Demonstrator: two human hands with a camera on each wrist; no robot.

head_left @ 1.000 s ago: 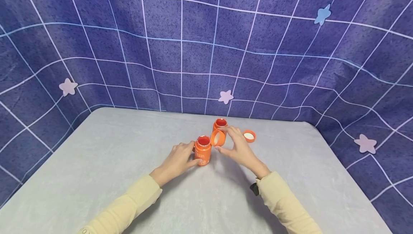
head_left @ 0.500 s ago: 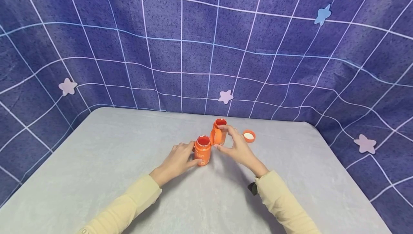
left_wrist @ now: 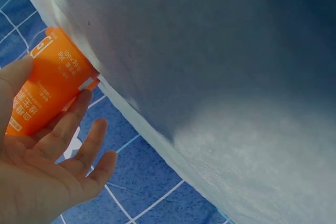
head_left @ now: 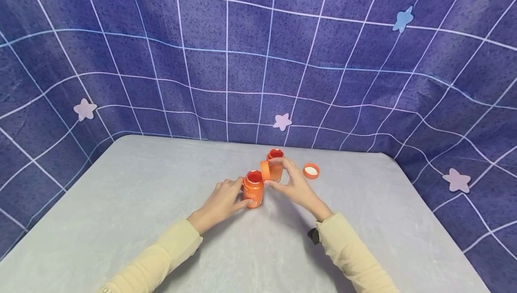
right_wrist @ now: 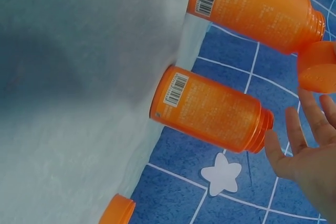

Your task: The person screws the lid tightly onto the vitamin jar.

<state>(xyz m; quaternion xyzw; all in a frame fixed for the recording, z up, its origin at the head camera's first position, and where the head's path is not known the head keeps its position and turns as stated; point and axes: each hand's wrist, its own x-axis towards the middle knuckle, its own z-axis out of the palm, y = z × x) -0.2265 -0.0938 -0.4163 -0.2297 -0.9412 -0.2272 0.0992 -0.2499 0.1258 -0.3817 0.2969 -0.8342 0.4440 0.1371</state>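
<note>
An open orange bottle (head_left: 253, 195) stands upright on the table, its red inside showing through the mouth. My left hand (head_left: 220, 201) grips it from the left, thumb on the printed front; in the left wrist view, the thumb and forefinger hold the bottle (left_wrist: 55, 80) while other fingers spread away. Between thumb and fingers, my right hand (head_left: 300, 190) pinches an orange cap (head_left: 265, 171), tilted on edge at the right of that bottle's mouth. In the right wrist view, the cap (right_wrist: 316, 69) overlaps the bottle's threaded neck. Behind it, a second uncapped orange bottle (head_left: 276, 172) is partly hidden by my right fingers.
Another orange cap (head_left: 311, 171) lies with its white lining up, right of the rear bottle. Grey cloth covers the table (head_left: 153, 172). A blue curtain (head_left: 210, 68) with grid lines and stars hangs behind and at both sides.
My right hand has turned the cap from showing its inside to nearly edge-on and shifted it slightly left toward the front bottle's mouth. My left hand and that bottle stay in place.
</note>
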